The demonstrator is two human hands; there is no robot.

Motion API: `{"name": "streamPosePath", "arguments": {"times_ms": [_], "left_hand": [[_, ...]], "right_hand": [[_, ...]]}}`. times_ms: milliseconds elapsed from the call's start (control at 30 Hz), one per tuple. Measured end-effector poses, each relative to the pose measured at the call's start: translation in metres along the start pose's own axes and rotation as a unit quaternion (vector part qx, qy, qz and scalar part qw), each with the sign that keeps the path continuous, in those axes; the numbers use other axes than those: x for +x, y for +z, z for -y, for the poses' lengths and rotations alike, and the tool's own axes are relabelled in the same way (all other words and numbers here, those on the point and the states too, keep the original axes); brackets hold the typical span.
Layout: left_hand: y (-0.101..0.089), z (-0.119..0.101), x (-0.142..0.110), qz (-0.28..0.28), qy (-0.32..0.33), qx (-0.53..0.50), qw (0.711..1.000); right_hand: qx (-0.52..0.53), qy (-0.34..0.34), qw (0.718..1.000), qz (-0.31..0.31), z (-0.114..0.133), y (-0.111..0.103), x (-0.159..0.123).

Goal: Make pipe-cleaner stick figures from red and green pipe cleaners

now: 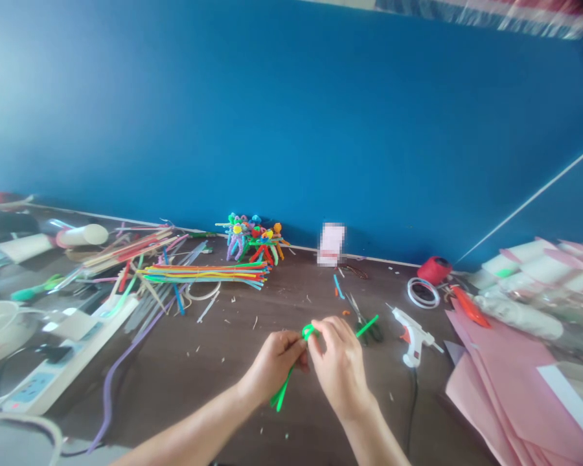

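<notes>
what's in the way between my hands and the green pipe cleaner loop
Nothing visible: the left hand and right hand already pinch the bright green pipe cleaner between their fingers. The dark-handled metal scissors lie beyond the right hand, not between.

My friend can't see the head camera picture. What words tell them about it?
The left hand and right hand bend a green pipe cleaner into a loop above a dark table. Scissors, a white hot glue gun and a heap of colourful pipe cleaners lie nearby.

Right hand (341,366) hemmed rightward by scissors (364,327), apparently, then glue gun (412,335)
</notes>
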State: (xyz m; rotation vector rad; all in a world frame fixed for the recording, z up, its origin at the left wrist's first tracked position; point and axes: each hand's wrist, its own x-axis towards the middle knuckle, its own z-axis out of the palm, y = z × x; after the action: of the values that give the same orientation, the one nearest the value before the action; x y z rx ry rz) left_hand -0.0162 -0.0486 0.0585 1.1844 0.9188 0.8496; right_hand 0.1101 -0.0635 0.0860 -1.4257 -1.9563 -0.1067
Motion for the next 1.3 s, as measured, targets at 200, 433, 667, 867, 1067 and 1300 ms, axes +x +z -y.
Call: {"name": "streamPosePath", "arguments": {"times_ms": [200, 433, 667, 867, 1067, 1300], "left_hand": [[0.000, 0.002, 0.000, 0.006, -0.009, -0.014, 1.000], [0.003, -0.003, -0.001, 0.003, -0.010, -0.028, 1.000], [-0.003, -0.007, 0.002, -0.017, 0.013, 0.003, 1.000], [-0.011, -0.005, -0.001, -0.039, 0.059, 0.110, 0.991], [-0.009, -0.005, -0.005, -0.061, 0.126, 0.201, 0.970], [-0.003, -0.006, -0.006, -0.072, 0.154, 0.239, 0.956]], "right_hand": [[0.000, -0.001, 1.000, 0.004, 0.002, 0.000, 0.000], [0.014, 0.012, 1.000, -0.009, 0.001, 0.001, -0.002], [0.130, 0.076, 0.988, -0.034, -0.001, 0.003, -0.004], [0.200, 0.144, 0.969, -0.017, -0.002, 0.007, -0.009], [0.186, 0.145, 0.972, -0.001, 0.003, 0.004, -0.005], [0.165, 0.141, 0.976, -0.022, 0.006, 0.006, -0.006]]}}
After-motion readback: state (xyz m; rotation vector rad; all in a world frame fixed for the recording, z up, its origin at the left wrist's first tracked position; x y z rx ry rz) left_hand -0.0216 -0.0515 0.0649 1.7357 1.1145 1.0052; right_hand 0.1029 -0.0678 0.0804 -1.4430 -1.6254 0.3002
